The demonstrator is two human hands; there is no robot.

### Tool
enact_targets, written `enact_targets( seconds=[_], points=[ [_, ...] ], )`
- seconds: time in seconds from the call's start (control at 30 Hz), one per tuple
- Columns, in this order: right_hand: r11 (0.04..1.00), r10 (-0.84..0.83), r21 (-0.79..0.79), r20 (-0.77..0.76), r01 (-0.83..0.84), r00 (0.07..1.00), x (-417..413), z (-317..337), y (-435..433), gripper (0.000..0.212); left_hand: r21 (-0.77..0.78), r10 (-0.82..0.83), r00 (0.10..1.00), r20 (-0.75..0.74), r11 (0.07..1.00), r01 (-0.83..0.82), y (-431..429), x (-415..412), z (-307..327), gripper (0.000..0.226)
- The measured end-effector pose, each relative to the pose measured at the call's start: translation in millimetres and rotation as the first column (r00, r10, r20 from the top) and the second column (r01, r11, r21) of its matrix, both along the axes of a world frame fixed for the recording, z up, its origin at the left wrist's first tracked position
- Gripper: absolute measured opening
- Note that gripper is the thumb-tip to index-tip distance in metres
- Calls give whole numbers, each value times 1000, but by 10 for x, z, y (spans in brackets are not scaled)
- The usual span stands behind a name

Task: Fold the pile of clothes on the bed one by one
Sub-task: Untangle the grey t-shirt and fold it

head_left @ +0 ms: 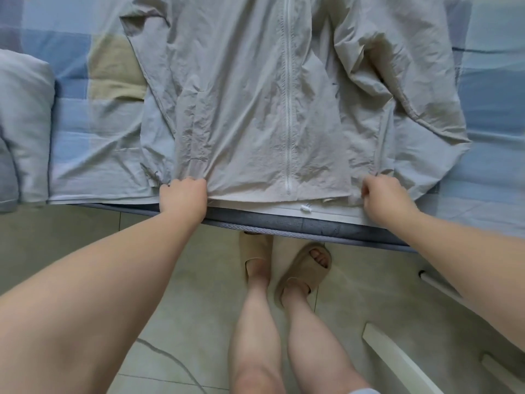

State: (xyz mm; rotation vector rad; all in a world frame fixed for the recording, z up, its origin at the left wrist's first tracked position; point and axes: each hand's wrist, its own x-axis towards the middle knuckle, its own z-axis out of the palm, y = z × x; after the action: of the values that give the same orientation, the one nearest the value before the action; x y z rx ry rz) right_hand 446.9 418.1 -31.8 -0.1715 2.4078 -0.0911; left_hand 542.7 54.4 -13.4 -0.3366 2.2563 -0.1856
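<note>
On the blue patchwork bed (71, 123) the grey zip jacket (255, 95) lies spread flat, left hand (183, 196) and right hand (383, 196) each keeping a pinching grip on its hem at 7 and 5 o'clock, so no fold made yet

- Your left hand (183, 199) and right hand (386, 199) are bare, and your forearms are uncovered as far up as the view reaches
- Your legs are bare from the knees down
- You wear thick, moulded beige slides: the left slide (254, 253), and the right slide (308, 268) with toes showing at its open front
- A sliver of pale blue fabric (362, 391) shows at the bottom edge by your right leg; the garment cannot be told
</note>
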Motion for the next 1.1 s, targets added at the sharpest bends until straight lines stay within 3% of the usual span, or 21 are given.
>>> enact_targets(
  seconds=[0.13, 0.23, 0.37, 0.47, 0.57, 0.7, 0.77, 0.87, 0.93, 1.03, 1.1],
  points=[
    [992, -104, -73, 4, 104, 995, 80, 270, 241, 11, -3, -70, 998, 5, 998, 70, 123, -77, 199, 34],
    [973, -212, -109, -67, 204, 975, 54, 421, 393, 40, 154, -177, 975, -138, 968, 197, 392, -230, 241, 32],
    [919, -395, -59, -92, 391, 914, -182, 443, 546, 80, 332, -235, 941, -243, 892, 308, 1017, -563, 148, 48],
    [771, -631, -180, -81, 611, 772, -465, 299, 608, 107, 421, -225, 921, -318, 837, 350, 1564, -841, 41, 65],
    [561, -801, -301, 39, 771, 597, -742, 55, 697, 114, 452, -227, 906, -357, 807, 381, 2034, -1078, -68, 72],
    [331, -922, -285, 107, 900, 373, -1008, -146, 988, 111, 461, -221, 961, -166, 844, 274, 2497, -1302, -164, 73],
    [290, -919, -280, 185, 915, 348, -1049, -150, 1201, 115, 459, -139, 989, -48, 877, 146, 2720, -1384, -149, 70],
    [247, -884, -240, 340, 939, 320, -1040, -233, 1509, 127, 474, 86, 996, -3, 877, -75, 2983, -1534, -92, 66],
    [270, -830, -216, 442, 938, 341, -988, -307, 1551, 113, 485, 211, 976, 51, 849, -209, 3051, -1623, -58, 64],
    [232, -772, -236, 546, 944, 326, -1039, -264, 1541, 46, 469, 233, 970, 71, 851, -238, 3158, -1773, -16, 56],
    [201, -769, -255, 557, 946, 314, -1104, -255, 1560, 17, 435, 204, 979, -7, 882, -181, 3156, -1855, 41, 52]
  ],
)
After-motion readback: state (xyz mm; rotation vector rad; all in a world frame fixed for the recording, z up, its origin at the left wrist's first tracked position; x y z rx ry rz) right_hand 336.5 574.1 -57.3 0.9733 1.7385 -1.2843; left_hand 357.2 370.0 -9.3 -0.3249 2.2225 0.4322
